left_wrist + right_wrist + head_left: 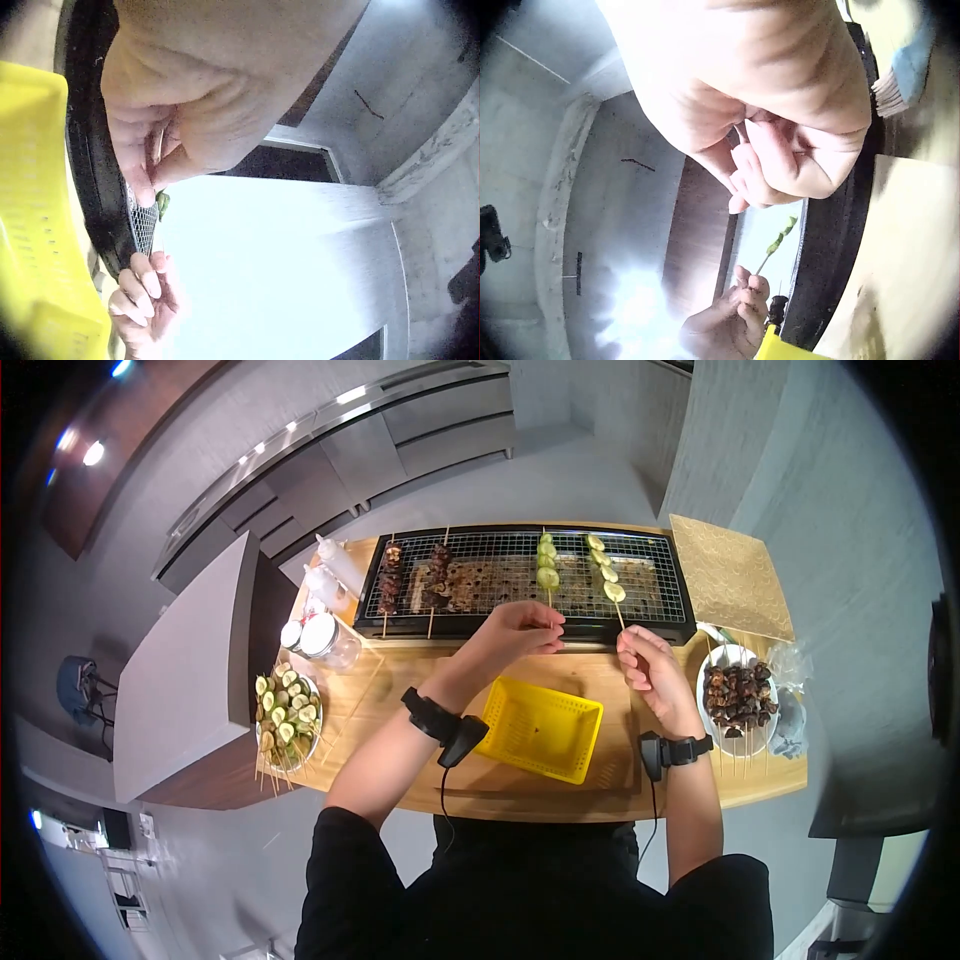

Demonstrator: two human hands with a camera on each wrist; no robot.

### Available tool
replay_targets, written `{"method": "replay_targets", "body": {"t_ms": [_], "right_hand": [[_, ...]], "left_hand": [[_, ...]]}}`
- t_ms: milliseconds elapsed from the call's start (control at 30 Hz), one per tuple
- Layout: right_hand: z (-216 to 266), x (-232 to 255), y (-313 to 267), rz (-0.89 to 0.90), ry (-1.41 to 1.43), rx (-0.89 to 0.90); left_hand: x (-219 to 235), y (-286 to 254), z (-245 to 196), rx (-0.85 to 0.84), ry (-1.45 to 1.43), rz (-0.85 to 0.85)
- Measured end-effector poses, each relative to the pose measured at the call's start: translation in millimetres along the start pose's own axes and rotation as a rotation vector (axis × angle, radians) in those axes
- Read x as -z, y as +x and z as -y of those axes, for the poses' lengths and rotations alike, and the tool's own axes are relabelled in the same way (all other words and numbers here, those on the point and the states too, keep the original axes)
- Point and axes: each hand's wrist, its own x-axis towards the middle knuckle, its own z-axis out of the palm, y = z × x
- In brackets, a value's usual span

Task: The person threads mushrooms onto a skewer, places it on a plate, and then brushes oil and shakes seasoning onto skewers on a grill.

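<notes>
My left hand pinches the bare stick of a green vegetable skewer at the front edge of the grill. To its right, my right hand grips the stick of a second green vegetable skewer. The slices of both lie over the wire mesh, their sticks pointing toward me. In the right wrist view, the left hand holds its stick beyond the curled fingers of the right. Two dark meat skewers lie across the grill's left part.
A yellow basket sits below the hands. Plates of vegetable skewers and dark skewers flank the board. Jars and squeeze bottles stand left, a gold square sheet right. A bristled brush lies near the right hand.
</notes>
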Motion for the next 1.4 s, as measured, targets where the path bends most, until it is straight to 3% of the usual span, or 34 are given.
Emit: {"method": "replay_targets", "body": {"t_ms": [300,467,667,900,1000,1133,1400], "right_hand": [[15,-33,-16,0.031,-0.164,0.047],[24,-80,-19,0.161,-0.301,-0.017],[20,-170,-18,0.382,-0.209,-0.232],[-39,-275,1,0.753,-0.370,-0.444],[-81,-312,16,0.868,-0.393,-0.377],[-139,-347,38,0.878,-0.430,-0.323],[-189,-370,62,0.817,-0.487,-0.316]], "left_hand": [[6,-64,-2,-0.181,-0.001,-0.111],[28,-135,13,-0.263,-0.028,-0.311],[57,-242,33,-0.390,-0.090,-0.625],[94,-339,58,-0.326,-0.058,-0.974],[106,-359,54,-0.287,-0.012,-1.070],[119,-370,55,-0.250,-0.016,-1.101],[132,-366,68,-0.234,-0.065,-1.052]]}}
